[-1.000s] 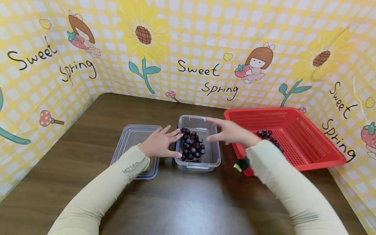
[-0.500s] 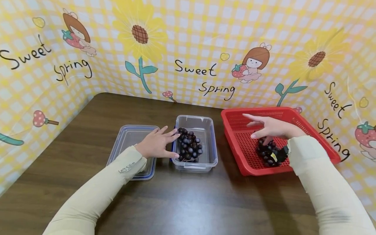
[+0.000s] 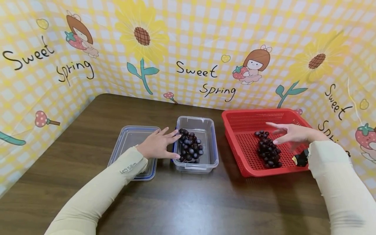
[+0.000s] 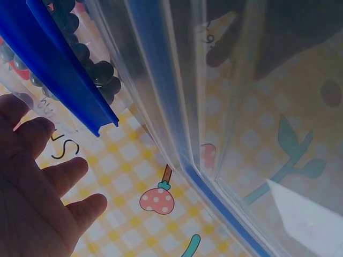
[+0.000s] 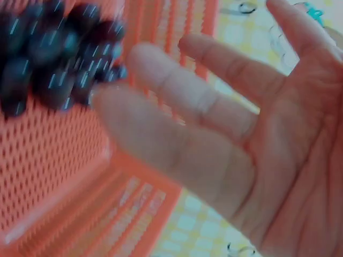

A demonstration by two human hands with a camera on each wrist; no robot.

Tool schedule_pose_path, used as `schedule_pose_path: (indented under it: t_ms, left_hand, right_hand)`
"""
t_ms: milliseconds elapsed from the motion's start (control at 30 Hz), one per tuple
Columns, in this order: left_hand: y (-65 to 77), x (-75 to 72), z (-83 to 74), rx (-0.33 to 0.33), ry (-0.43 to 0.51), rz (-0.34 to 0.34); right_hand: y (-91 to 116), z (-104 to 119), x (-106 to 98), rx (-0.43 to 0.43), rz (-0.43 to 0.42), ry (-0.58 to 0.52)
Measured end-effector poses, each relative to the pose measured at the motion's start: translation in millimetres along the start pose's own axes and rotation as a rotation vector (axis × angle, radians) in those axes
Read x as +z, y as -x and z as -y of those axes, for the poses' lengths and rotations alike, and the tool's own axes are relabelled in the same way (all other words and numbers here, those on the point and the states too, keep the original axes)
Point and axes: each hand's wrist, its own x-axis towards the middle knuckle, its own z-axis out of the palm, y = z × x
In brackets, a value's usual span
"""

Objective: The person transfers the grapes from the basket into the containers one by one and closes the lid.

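Note:
A bunch of dark grapes (image 3: 191, 147) lies in a clear plastic container (image 3: 210, 153) at the middle of the table. My left hand (image 3: 158, 143) has its fingers spread at the container's left rim; in the left wrist view a blue latch flap (image 4: 64, 69) hangs close to those fingers. Over the right part of a red basket (image 3: 243, 163) hovers my right hand (image 3: 293, 134), fingers extended, holding nothing. Another bunch of grapes (image 3: 268, 151) lies in the basket, just left of that hand. The right wrist view shows those grapes (image 5: 53, 59) blurred, near the fingertips.
A clear lid (image 3: 129, 137) with a blue seal lies left of the container, partly under the left forearm. Behind the brown table (image 3: 188, 202) rises a yellow checked cloth (image 3: 188, 39) with printed flowers. A black wrist strap (image 3: 302, 158) hangs by the right sleeve.
My right hand has moved right, from above the container to over the basket, uncovering the grapes there. The left hand has stayed at the container's edge.

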Motion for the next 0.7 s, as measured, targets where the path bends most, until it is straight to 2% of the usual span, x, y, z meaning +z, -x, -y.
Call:
schedule_pose_path:
  t_ms: [133, 300, 500, 700]
  left_hand:
    - [-0.4, 0.3, -0.7, 0.002, 0.004, -0.002]
    - [-2.0, -0.1, -1.1, 0.008, -0.001, -0.003]
    - [-3.1, -1.8, -0.5, 0.009, 0.007, 0.009]
    - [-1.3, -3.5, -1.2, 0.009, 0.011, 0.013]
  right_hand:
    - [3.9, -17.3, -3.2, 0.030, -0.001, -0.004]
    - [0.8, -36.8, -7.6, 0.036, -0.011, -0.114]
    - [-5.7, -47.4, -8.8, 0.068, -0.021, -0.178]
    - [-13.4, -56.2, -7.1, 0.097, -0.020, -0.166]
